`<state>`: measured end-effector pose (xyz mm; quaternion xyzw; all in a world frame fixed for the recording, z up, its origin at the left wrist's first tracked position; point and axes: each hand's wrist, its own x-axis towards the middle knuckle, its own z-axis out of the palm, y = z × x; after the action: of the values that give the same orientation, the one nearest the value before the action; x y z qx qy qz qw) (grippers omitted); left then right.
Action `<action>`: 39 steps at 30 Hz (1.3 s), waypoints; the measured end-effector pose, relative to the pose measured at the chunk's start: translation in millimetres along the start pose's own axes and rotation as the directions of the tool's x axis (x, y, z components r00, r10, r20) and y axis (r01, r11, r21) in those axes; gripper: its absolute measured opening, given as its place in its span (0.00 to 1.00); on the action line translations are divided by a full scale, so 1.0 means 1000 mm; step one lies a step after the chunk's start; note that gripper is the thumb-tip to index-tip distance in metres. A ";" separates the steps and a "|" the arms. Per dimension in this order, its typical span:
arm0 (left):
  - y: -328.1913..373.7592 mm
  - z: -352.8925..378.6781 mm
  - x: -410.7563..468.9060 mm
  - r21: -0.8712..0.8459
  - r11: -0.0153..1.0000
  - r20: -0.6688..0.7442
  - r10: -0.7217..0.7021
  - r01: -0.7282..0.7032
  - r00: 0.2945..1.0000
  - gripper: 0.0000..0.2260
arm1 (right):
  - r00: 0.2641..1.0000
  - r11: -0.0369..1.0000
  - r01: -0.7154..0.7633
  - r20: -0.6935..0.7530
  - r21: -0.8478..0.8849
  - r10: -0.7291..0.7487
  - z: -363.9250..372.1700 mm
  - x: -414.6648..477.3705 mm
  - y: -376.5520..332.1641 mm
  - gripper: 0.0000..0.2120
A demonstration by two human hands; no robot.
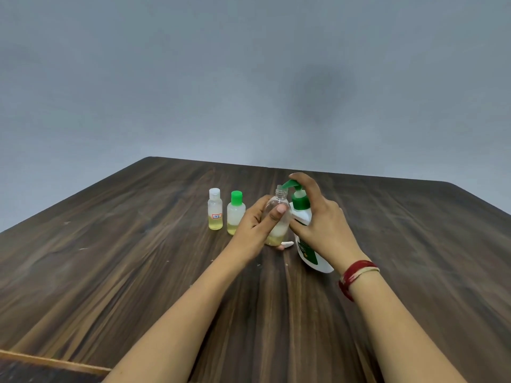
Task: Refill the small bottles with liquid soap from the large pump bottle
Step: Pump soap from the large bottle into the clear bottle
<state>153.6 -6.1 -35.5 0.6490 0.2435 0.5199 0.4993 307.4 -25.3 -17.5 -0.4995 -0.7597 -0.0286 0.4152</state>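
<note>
At worktop [138, 272] centre, left hand [255, 226] grips uncapped small bottle [279, 232], neck beneath nozzle [286, 186]; right hand [323, 222], at 3 o'clock, clasps pump bottle [300, 203], forefinger on top. Advise slow strokes, neck aligned.

- A single wide-angle view, worn on the person's head, looks forward and down along both forearms.
- It sits close above the work: the left hand [254, 230] and right hand [323, 225] meet just below mid-frame.
- The dark wooden surface [138, 272] fills the lower half, and a plain grey wall [249, 64] fills the upper half.
</note>
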 end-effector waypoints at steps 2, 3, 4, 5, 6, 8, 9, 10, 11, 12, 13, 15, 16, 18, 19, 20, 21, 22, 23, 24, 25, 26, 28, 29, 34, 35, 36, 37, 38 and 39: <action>0.001 0.001 -0.001 0.006 1.000 0.013 -0.006 0.006 1.000 0.09 | 1.000 1.000 -0.011 -0.005 0.003 0.011 0.001 0.001 0.001 0.28; 0.002 0.001 -0.002 0.013 1.000 0.017 -0.001 0.001 1.000 0.09 | 1.000 1.000 -0.013 -0.008 0.002 0.013 0.001 0.001 0.001 0.27; 0.002 0.002 -0.002 0.015 1.000 0.022 0.006 -0.006 1.000 0.10 | 1.000 1.000 -0.013 -0.010 0.002 0.013 0.001 0.001 0.001 0.27; 0.001 0.002 -0.002 0.016 1.000 0.025 0.008 -0.008 1.000 0.10 | 1.000 1.000 -0.013 -0.013 0.001 0.013 0.002 0.001 0.001 0.27; 0.000 0.001 -0.002 0.015 1.000 0.026 0.004 -0.004 1.000 0.10 | 1.000 1.000 -0.013 -0.012 -0.001 0.013 0.001 0.001 0.001 0.26; -0.001 0.000 0.000 0.006 1.000 0.016 0.002 -0.002 1.000 0.12 | 1.000 1.000 -0.007 -0.001 -0.015 0.007 0.001 0.001 0.001 0.27; -0.001 0.000 0.000 0.004 1.000 0.010 0.008 -0.008 1.000 0.15 | 1.000 1.000 0.000 0.007 -0.028 0.000 0.000 0.001 0.000 0.28; -0.002 -0.001 0.000 0.005 1.000 0.006 0.014 -0.014 1.000 0.17 | 1.000 0.999 0.005 0.014 -0.040 -0.005 0.000 0.001 -0.001 0.30; -0.002 -0.002 0.001 0.007 1.000 0.006 0.018 -0.018 1.000 0.19 | 1.000 0.999 0.006 0.021 -0.049 -0.005 -0.001 0.001 -0.001 0.31; -0.002 -0.002 0.001 0.004 1.000 0.008 0.015 -0.015 1.000 0.20 | 1.000 0.999 0.004 0.026 -0.054 -0.002 -0.001 0.001 -0.002 0.32; -0.002 -0.002 0.001 0.006 1.000 0.010 0.009 -0.009 1.000 0.20 | 1.000 0.998 0.004 0.026 -0.055 -0.003 -0.001 0.001 -0.002 0.33; -0.002 -0.003 0.001 0.009 1.000 0.015 0.013 -0.013 1.000 0.22 | 1.000 0.999 0.011 0.015 -0.051 -0.011 0.000 0.000 -0.002 0.32; -0.002 -0.002 0.001 0.004 1.000 0.020 0.018 -0.018 1.000 0.24 | 1.000 0.999 0.014 0.010 -0.049 -0.013 0.000 0.000 -0.002 0.32; -0.001 -0.002 0.000 0.000 1.000 0.023 0.014 -0.014 1.000 0.25 | 1.000 0.999 0.009 0.005 -0.046 -0.009 0.001 0.001 -0.002 0.30; -0.001 -0.001 0.000 -0.004 1.000 0.027 0.005 -0.005 1.000 0.26 | 1.000 0.999 0.002 0.002 -0.042 -0.002 0.001 0.001 -0.001 0.29; -0.001 -0.001 -0.001 -0.009 1.000 0.034 -0.004 0.004 0.999 0.26 | 1.000 0.999 -0.005 -0.005 -0.034 0.004 0.002 0.002 0.000 0.27; -0.001 0.000 -0.001 -0.003 1.000 0.040 -0.011 0.011 0.999 0.27 | 1.000 1.000 -0.010 -0.011 -0.024 0.010 0.002 0.002 0.001 0.26; -0.001 0.000 -0.002 0.007 1.000 0.042 -0.014 0.013 0.999 0.25 | 1.000 1.000 -0.014 -0.015 -0.016 0.014 0.002 0.002 0.001 0.26; -0.001 0.001 -0.002 0.016 1.000 0.043 -0.016 0.015 0.999 0.21 | 1.000 1.000 -0.015 -0.017 -0.010 0.015 0.002 0.001 0.002 0.25; -0.002 0.001 -0.002 0.022 1.000 0.042 -0.021 0.020 0.999 0.17 | 1.000 1.000 -0.014 -0.017 -0.008 0.014 0.002 0.001 0.002 0.25; -0.002 0.001 -0.002 0.023 0.999 0.039 -0.028 0.028 0.999 0.13 | 1.000 1.000 -0.012 -0.017 -0.010 0.012 0.002 0.001 0.001 0.25; -0.002 0.001 -0.002 0.019 0.999 0.038 -0.032 0.031 0.999 0.13 | 1.000 1.000 -0.010 -0.014 -0.016 0.010 0.002 0.001 0.001 0.25; -0.002 0.001 -0.002 0.005 1.000 0.027 -0.026 0.025 0.999 0.16 | 1.000 0.999 0.001 0.002 -0.032 -0.001 0.001 0.000 -0.001 0.27; -0.002 0.000 -0.001 0.000 1.000 0.019 -0.019 0.019 1.000 0.18 | 1.000 0.999 0.007 0.010 -0.036 -0.007 0.001 0.000 -0.003 0.28; -0.004 -0.001 0.002 0.002 1.000 -0.004 0.013 -0.013 1.000 0.12 | 1.000 0.999 0.012 0.010 -0.042 -0.012 0.001 0.000 -0.004 0.32; -0.005 -0.001 0.001 -0.001 1.000 -0.002 0.007 -0.007 1.000 0.11 | 1.000 0.999 0.012 0.007 -0.035 -0.012 0.001 0.000 -0.003 0.31; -0.004 -0.001 0.001 0.008 1.000 -0.002 0.005 -0.005 1.000 0.10 | 1.000 0.999 0.014 0.004 -0.029 -0.013 0.001 0.000 -0.003 0.31; -0.004 -0.001 0.001 0.021 1.000 -0.004 0.009 -0.009 1.000 0.10 | 1.000 1.000 0.015 0.000 -0.026 -0.015 0.001 0.000 -0.002 0.30; -0.004 -0.001 0.001 0.027 1.000 -0.001 0.017 -0.017 1.000 0.10 | 1.000 0.999 0.017 -0.002 -0.027 -0.017 0.001 0.001 -0.002 0.30; -0.003 -0.001 0.001 0.021 1.000 0.005 0.022 -0.022 1.000 0.12 | 1.000 0.999 0.019 -0.004 -0.029 -0.019 0.001 0.000 -0.001 0.30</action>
<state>153.5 -4.0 -37.8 0.6581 0.2403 0.5212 0.4874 305.6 -25.2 -17.5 -0.4983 -0.7630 -0.0444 0.4093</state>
